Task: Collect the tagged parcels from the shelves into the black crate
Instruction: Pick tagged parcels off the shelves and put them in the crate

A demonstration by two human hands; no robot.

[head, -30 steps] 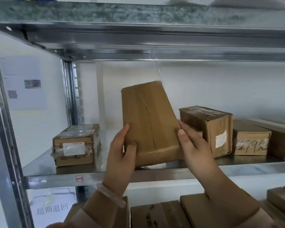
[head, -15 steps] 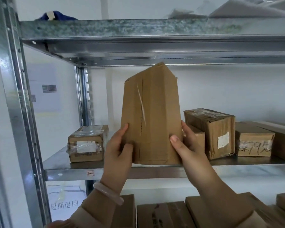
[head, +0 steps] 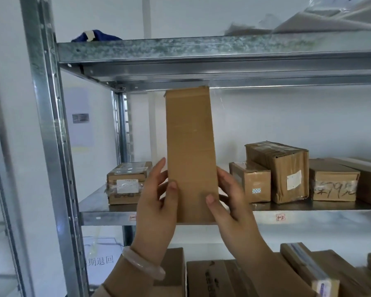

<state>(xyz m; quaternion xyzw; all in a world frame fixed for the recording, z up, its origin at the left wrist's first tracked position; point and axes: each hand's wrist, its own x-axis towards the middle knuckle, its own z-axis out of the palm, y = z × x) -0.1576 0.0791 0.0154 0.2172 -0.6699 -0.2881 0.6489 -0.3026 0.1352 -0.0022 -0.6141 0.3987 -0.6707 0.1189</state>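
Here, a person's two hands hold a tall brown cardboard parcel (head: 190,151) upright in front of a metal shelf (head: 308,214). The left hand (head: 159,202) and the right hand (head: 229,202) are both clamped on the parcel's lower part, one on each long edge. Each thumb presses the plain face turned toward the camera, and the fingers wrap round behind. The parcel's bottom edge lines up with the shelf's front lip between the two wrists; whether it touches the lip cannot be told. Its top reaches up to the underside of the upper shelf (head: 201,48).

Just beyond the left hand, a taped box with a white label (head: 126,181) sits on the shelf. Beyond the right hand stand a small box (head: 253,183), a larger taped box (head: 281,168) touching it, and farther out a box with handwriting (head: 334,183) on its front. A pale bracelet (head: 144,264) circles the left wrist above a tan sleeve. Below the hands, more brown boxes (head: 219,279) lie on a lower level. High above the left hand, a blue cloth (head: 96,36) rests on the upper shelf beside the steel upright (head: 49,146).
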